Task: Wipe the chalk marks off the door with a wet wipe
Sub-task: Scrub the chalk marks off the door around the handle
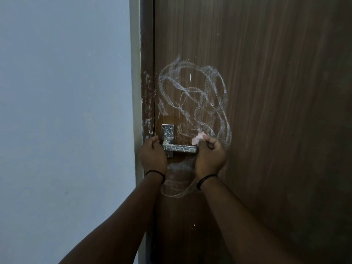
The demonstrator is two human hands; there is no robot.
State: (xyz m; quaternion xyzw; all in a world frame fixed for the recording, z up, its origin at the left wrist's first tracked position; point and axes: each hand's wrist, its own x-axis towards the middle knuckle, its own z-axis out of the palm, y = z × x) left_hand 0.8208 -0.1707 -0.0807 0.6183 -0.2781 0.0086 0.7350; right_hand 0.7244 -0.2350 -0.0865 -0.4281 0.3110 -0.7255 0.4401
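Head view is showing the left hand (152, 154) curling at the door handle's (180, 148) base and the right hand (209, 155) pinching a small wet wipe (198, 139) against the door (266, 111), below heavy chalk marks (192, 96) it may only be smearing.

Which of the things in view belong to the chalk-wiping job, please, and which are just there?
Job:
- right hand, pinching the wipe
- chalk marks
- door
- door handle, also chalked
- left hand by the handle's plate

Just there:
- wall
- door frame
- wristbands
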